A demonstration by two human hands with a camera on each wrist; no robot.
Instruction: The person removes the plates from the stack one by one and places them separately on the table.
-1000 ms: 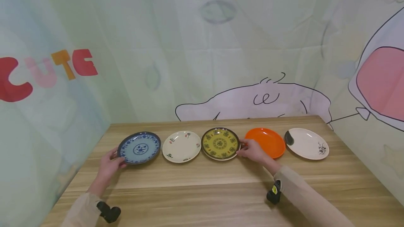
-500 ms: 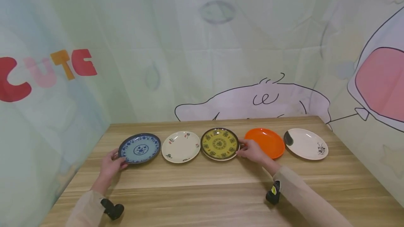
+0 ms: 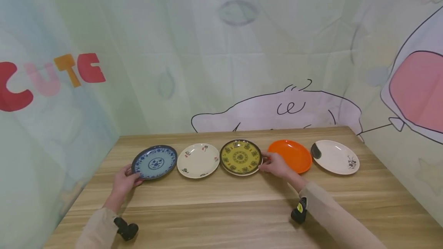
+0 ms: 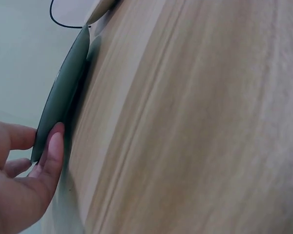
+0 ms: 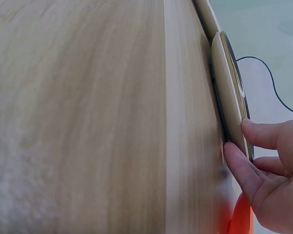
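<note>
My left hand (image 3: 125,183) pinches the left rim of a blue plate (image 3: 155,162) with a dark blue flowered border. In the left wrist view the plate's green-looking side (image 4: 63,92) shows, tilted, with fingertips on both faces of its edge. My right hand (image 3: 277,165) holds the right edge of a yellow-green plate (image 3: 241,156) with a dark rim. From the right wrist camera, that plate's cream underside (image 5: 227,87) faces the table, and fingers grip it at the rim. Between the two held plates lies a cream plate (image 3: 198,160) with small flower prints, its left edge right at the blue plate.
Right of the yellow-green plate, an orange plate (image 3: 294,156) lies partly behind my right hand. A white plate (image 3: 335,157) with a dark patch is at the row's right end. All are on a wooden table (image 3: 207,214) before a printed cloth backdrop (image 3: 194,60).
The blue plate has shifted slightly right, toward the cream plate, along with my left hand. My right hand and the yellow-green plate stay nearly in place.
</note>
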